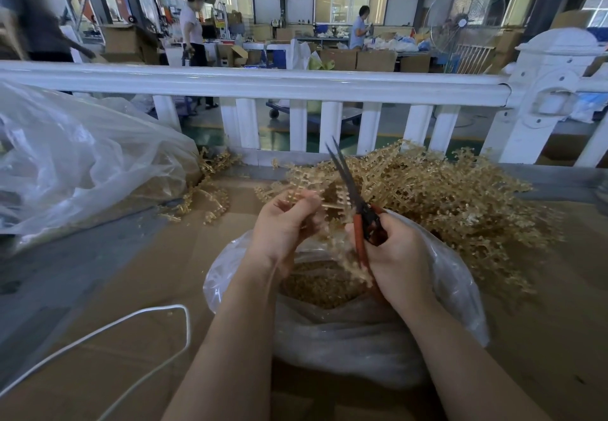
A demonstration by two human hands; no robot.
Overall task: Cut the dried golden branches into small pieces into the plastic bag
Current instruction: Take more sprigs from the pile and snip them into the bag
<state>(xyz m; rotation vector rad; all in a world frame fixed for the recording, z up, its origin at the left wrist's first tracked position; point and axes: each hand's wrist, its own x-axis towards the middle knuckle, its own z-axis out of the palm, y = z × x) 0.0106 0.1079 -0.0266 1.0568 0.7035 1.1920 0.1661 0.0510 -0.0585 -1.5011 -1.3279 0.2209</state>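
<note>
Golden dried branch point(324, 205) is pinched in the left hand point(284, 223) above the open plastic bag point(454, 282), which stands on the near cardboard-covered surface point(125, 289). Its stem is held roughly crosswise, long axis left to right, free end pointing right toward the scissors point(353, 196). Red handles are gripped by the right hand point(399, 256); blades are slightly parted, tips pointing far and left. Step in hand is judged to be cutting, with pieces already lying in the bag. Next, the stem should be fed between the blades over the bag mouth. Uncut pile point(444, 190) is heaped far right.
</note>
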